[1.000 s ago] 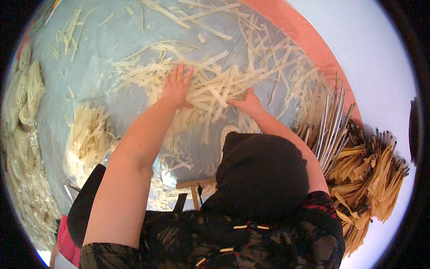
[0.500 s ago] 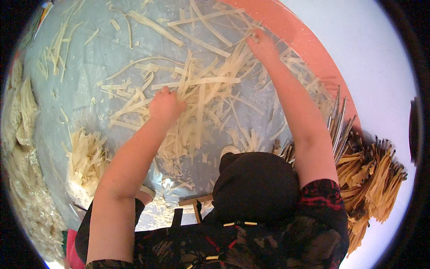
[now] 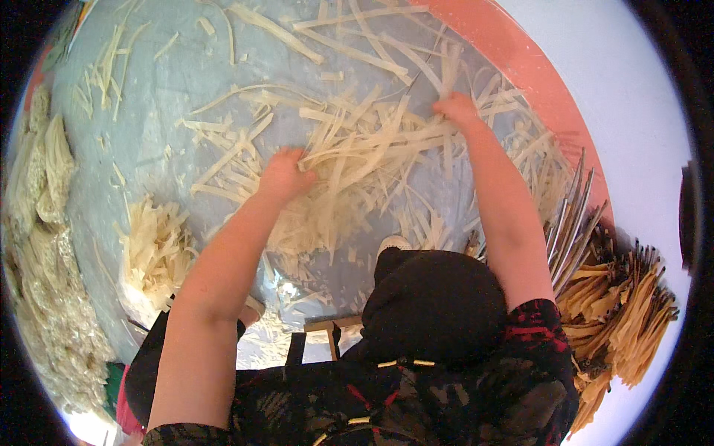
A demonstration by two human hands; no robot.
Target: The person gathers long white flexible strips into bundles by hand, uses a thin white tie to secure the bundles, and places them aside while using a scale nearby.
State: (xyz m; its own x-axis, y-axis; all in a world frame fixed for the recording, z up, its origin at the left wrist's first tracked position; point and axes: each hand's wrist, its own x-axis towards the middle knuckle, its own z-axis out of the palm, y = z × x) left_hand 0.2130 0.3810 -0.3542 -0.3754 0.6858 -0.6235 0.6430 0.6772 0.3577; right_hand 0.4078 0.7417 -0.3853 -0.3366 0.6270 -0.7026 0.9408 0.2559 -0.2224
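Pale cream flat strips (image 3: 372, 152) lie in a loose, tangled heap in front of me; their material I cannot make out. My left hand (image 3: 285, 177) is at the heap's left side, fingers curled closed on the ends of some strips. On the far right, my right hand (image 3: 458, 111) is closed around other strips, several of which stick up beyond it. The gathered strips stretch roughly crosswise between both hands. The fingertips are partly hidden and slightly blurred.
Loose strips (image 3: 275, 33) are scattered over the grey-blue sheet (image 3: 160, 97). A bundle of shorter pale strips (image 3: 156, 241) stands at left, beside clear plastic packs (image 3: 56, 312). Dark sticks (image 3: 573, 223) and orange-brown strips (image 3: 625, 312) lie at right, near a red floor band (image 3: 520, 67).
My right hand has come nearer, down toward the heap, bringing strips along. My left hand has shifted slightly and stays closed at the heap. The whole view has moved a little.
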